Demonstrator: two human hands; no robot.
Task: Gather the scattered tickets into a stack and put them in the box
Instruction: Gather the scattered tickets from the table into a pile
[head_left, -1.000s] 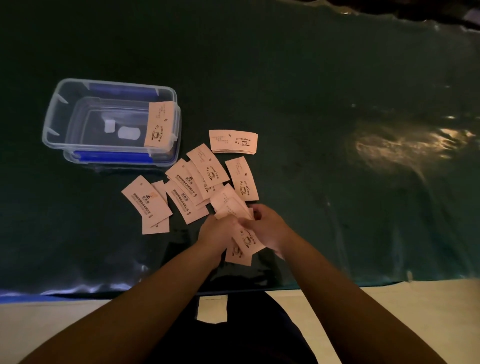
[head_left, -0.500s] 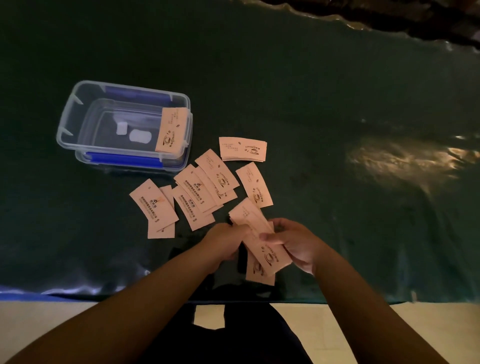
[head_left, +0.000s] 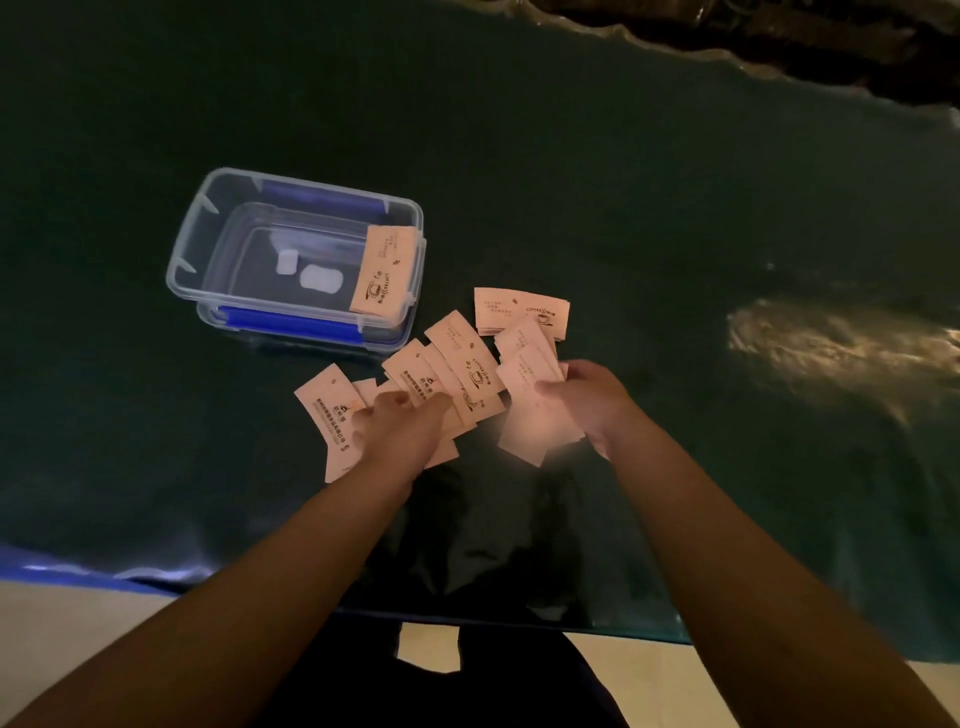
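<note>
A: Your right hand (head_left: 589, 400) is closed around a blurred stack of pale pink paper tickets (head_left: 535, 415), held above the dark green table cover (head_left: 623, 208).

B: And your left hand (head_left: 400, 421)?

A: Flat, fingers spread on the scattered tickets (head_left: 452, 364) beside the clear plastic box (head_left: 208, 228); one ticket (head_left: 384, 273) lies inside it.

Table (head_left: 623, 182) covered by a dark green glossy sheet, with a bright glare patch (head_left: 831, 343) at its right. A clear plastic box (head_left: 208, 234) with blue clips stands on it. Just right of the box and nearer the viewer, pink tickets (head_left: 457, 358) lie overlapping; a small ticket pile (head_left: 519, 306) lies farther right of the box.
</note>
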